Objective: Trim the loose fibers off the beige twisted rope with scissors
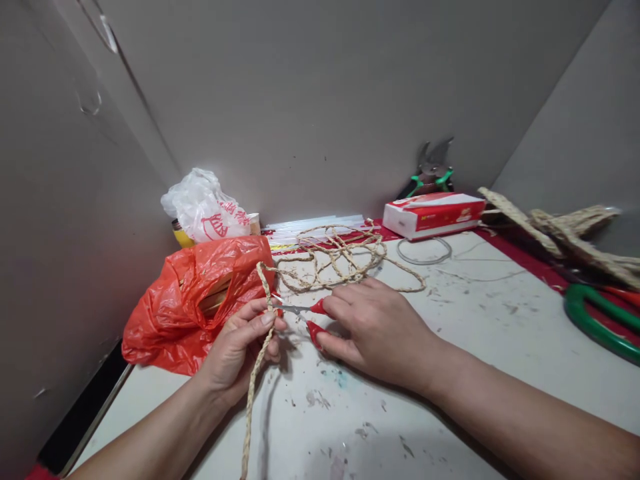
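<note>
My left hand [245,343] pinches a thin braided straw cord [253,387] between thumb and fingers. One end of the cord runs down past the bottom edge of the view, and the other bends over toward a loose tangle on the table. In my right hand [375,327] is a pair of small red-handled scissors [316,327], fingers through the handles. Their handles stand apart, and the blades reach to the cord beside my left fingertips. Whether the blades touch the cord is hard to tell.
Left of my hands slumps a red plastic bag [165,313] with straw inside, a white bag [200,203] behind it. Toward the back lie clear sticks [320,227], a red-and-white box [434,217] and a wire coil [424,260]. Green-handled shears [433,170] lean on the wall; straw bundles [575,233] lie right.
</note>
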Demonstrator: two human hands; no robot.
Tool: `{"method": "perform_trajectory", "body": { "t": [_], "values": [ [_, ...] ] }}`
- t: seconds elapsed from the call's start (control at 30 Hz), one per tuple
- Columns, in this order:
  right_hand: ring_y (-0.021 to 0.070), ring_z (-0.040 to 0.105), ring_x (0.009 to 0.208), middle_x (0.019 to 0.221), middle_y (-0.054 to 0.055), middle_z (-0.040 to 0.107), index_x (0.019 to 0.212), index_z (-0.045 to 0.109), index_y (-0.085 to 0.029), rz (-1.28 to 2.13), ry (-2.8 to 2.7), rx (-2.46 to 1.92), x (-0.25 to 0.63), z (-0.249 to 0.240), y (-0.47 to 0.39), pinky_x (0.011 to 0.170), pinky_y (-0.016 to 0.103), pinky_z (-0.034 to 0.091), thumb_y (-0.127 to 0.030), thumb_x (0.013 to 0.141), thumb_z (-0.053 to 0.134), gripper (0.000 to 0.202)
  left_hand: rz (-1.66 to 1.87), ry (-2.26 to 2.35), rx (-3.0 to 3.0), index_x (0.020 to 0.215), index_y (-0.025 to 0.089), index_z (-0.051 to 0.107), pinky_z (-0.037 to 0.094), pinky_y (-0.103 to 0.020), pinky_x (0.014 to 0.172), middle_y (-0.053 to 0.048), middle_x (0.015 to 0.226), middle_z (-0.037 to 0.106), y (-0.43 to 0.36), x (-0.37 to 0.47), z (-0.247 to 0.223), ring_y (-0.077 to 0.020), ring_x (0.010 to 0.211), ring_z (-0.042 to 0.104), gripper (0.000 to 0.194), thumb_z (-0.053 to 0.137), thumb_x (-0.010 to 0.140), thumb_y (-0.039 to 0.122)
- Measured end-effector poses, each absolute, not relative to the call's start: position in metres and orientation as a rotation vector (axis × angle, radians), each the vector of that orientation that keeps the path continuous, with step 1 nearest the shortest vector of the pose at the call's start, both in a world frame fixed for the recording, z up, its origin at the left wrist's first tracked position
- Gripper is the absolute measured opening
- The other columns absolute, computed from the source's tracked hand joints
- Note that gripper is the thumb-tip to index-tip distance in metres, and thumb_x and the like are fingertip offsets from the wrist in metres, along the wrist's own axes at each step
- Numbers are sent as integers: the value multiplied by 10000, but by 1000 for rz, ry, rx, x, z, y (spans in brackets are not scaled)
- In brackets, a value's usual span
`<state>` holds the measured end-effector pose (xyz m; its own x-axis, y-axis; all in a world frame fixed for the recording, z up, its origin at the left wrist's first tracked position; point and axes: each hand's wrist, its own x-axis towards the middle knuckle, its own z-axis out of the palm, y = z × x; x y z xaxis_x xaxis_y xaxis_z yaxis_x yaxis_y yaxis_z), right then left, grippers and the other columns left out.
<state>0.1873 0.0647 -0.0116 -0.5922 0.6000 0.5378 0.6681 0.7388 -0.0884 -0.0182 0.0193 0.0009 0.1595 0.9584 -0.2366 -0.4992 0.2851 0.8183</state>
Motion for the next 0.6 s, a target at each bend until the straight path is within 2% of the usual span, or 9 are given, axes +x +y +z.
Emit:
{"method": "perform_trajectory", "body": {
  "t": [0.1,0.23,0.33,0.47,0.6],
  "values": [
    [169,483,634,664,31,585,719,623,-182,-245,-2401,-964,187,-12,64,658,321,265,-418,811,545,264,1156,876,666,1032,145,626,439,-151,473,-12,709,651,18,-18,1,-38,457,527,303,702,739,159],
    [167,494,616,648,32,595,688,607,-183,-300,-2413,-991,186,-13,65,661,327,256,-373,831,543,246,1159,933,648,1006,150,636,447,-161,478,-23,708,662,17,-17,2,-51,466,541,301,718,716,149],
    [152,493,589,622,20,601,676,603,-187,-261,-2439,-974,187,-15,66,641,317,245,-309,864,505,244,1158,967,637,996,150,630,445,-161,476,-25,704,658,17,-16,4,-54,465,541,300,715,709,138],
    [138,488,576,619,19,609,665,604,-183,-162,-2405,-981,188,-16,68,630,302,254,-326,878,478,286,1141,946,657,1046,151,604,415,-152,448,-15,721,643,19,-16,4,-38,439,513,311,686,746,160],
    [131,472,564,617,12,605,657,611,-188,-33,-2393,-1017,186,-14,66,611,292,263,-395,808,529,269,1155,909,647,902,154,575,367,-141,429,3,724,634,20,-17,3,-15,417,468,216,706,731,174]
  ]
}}
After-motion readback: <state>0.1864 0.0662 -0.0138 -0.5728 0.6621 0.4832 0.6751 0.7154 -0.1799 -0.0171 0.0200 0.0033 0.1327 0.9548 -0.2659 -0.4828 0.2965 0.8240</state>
